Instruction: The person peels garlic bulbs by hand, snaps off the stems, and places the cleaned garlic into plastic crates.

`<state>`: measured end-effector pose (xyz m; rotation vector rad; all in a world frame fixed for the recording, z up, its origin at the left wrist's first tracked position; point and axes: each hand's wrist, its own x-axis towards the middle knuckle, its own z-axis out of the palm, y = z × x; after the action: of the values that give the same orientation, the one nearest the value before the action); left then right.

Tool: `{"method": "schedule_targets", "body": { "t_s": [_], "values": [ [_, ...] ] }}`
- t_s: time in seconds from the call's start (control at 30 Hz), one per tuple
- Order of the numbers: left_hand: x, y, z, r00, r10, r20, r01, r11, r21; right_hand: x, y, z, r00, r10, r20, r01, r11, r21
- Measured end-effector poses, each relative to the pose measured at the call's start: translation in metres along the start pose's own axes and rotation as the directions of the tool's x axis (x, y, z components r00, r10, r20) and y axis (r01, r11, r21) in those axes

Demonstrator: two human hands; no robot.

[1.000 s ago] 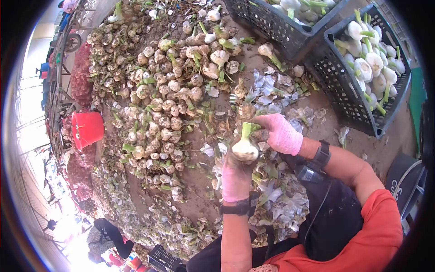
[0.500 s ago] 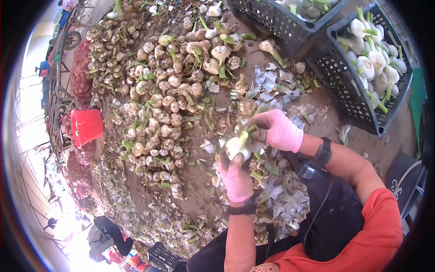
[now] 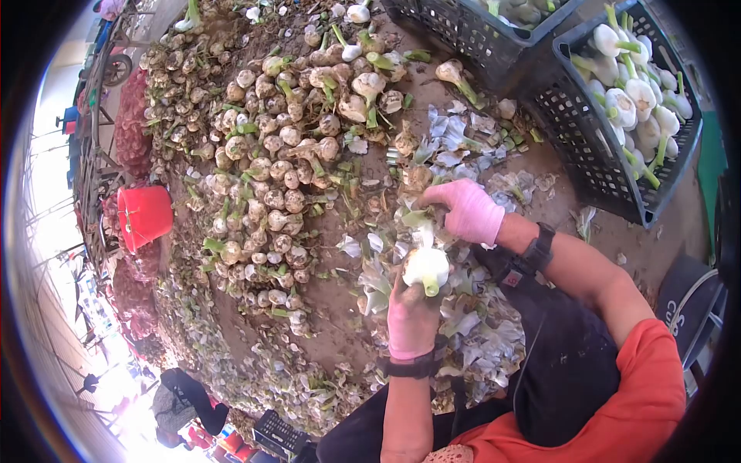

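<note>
A white garlic bulb (image 3: 426, 267) with a short green stem stub pointing toward the bottom of the view is held in my left hand (image 3: 413, 320), its pink-gloved fingers closed round the bulb's underside. My right hand (image 3: 469, 211), also in a pink glove, is just above the bulb and apart from it. Its fingers are curled together, the tips partly hidden beside pale loose husk (image 3: 417, 218); what they grip is unclear. Peeled husks (image 3: 482, 343) lie in a heap beneath both hands.
Many untrimmed garlic bulbs (image 3: 270, 170) cover the ground left of my hands. A black crate (image 3: 594, 166) of cleaned garlic stands at right, another crate (image 3: 463, 38) behind it. A red bucket (image 3: 147, 217) is at far left; a person (image 3: 181, 405) is at lower left.
The bulb has turned in my left hand, so its stem now points downward in view. My right hand has come away from the bulb, and loose husk shows between them.
</note>
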<state>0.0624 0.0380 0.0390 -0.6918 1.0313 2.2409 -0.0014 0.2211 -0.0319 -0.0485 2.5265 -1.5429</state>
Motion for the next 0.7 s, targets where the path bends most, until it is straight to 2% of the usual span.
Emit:
{"method": "schedule_targets", "body": {
  "t_s": [0.07, 0.13, 0.17, 0.23, 0.27, 0.3, 0.37, 0.43, 0.5, 0.53, 0.6, 0.7],
  "values": [
    [-0.005, 0.001, 0.0, 1.0, -0.003, -0.013, 0.003, 1.0, 0.021, 0.005, 0.007, -0.004, 1.0, 0.006, -0.008, -0.006, 1.0, -0.027],
    [-0.014, 0.004, 0.002, 0.998, 0.05, 0.035, -0.051, 0.998, 0.023, 0.008, 0.018, -0.009, 0.969, 0.244, -0.04, -0.247, 0.966, -0.078],
    [-0.014, 0.003, -0.001, 0.998, 0.057, 0.029, -0.058, 0.998, 0.022, 0.006, 0.02, -0.008, 0.971, 0.238, -0.034, -0.24, 0.968, -0.076],
    [-0.006, -0.001, -0.008, 0.987, 0.143, -0.073, -0.118, 0.953, 0.279, -0.001, 0.003, -0.018, 0.99, -0.138, 0.038, 0.136, 0.989, 0.062],
    [-0.001, -0.002, -0.011, 0.985, 0.159, -0.066, -0.134, 0.949, 0.286, -0.005, -0.009, -0.022, 0.972, -0.228, 0.059, 0.218, 0.965, 0.143],
    [0.002, -0.001, -0.008, 0.986, 0.154, -0.066, -0.129, 0.95, 0.285, -0.007, -0.022, -0.028, 0.973, -0.223, 0.059, 0.213, 0.967, 0.143],
    [0.005, 0.001, -0.002, 0.981, 0.186, -0.057, -0.157, 0.931, 0.33, -0.01, -0.044, -0.039, 0.951, -0.259, 0.167, 0.203, 0.934, 0.294],
    [0.009, 0.002, -0.003, 0.982, 0.174, -0.067, -0.138, 0.921, 0.363, -0.012, -0.049, -0.04, 0.943, -0.255, 0.215, 0.182, 0.934, 0.308],
    [0.009, 0.002, 0.002, 0.975, 0.192, -0.11, -0.146, 0.931, 0.335, -0.014, -0.048, -0.037, 0.946, -0.151, 0.287, 0.128, 0.987, 0.098],
    [0.01, 0.002, 0.004, 0.976, 0.191, -0.11, -0.144, 0.931, 0.334, -0.013, -0.046, -0.036, 0.941, -0.182, 0.284, 0.182, 0.983, 0.028],
    [0.011, 0.002, 0.005, 0.988, 0.13, -0.078, -0.123, 0.988, 0.091, -0.015, -0.048, -0.035, 0.946, -0.194, 0.258, 0.201, 0.98, -0.003],
    [0.011, 0.0, 0.005, 0.986, 0.144, -0.089, -0.14, 0.989, 0.048, -0.019, -0.056, -0.035, 0.955, -0.212, 0.206, 0.231, 0.97, -0.071]
  ]
}}
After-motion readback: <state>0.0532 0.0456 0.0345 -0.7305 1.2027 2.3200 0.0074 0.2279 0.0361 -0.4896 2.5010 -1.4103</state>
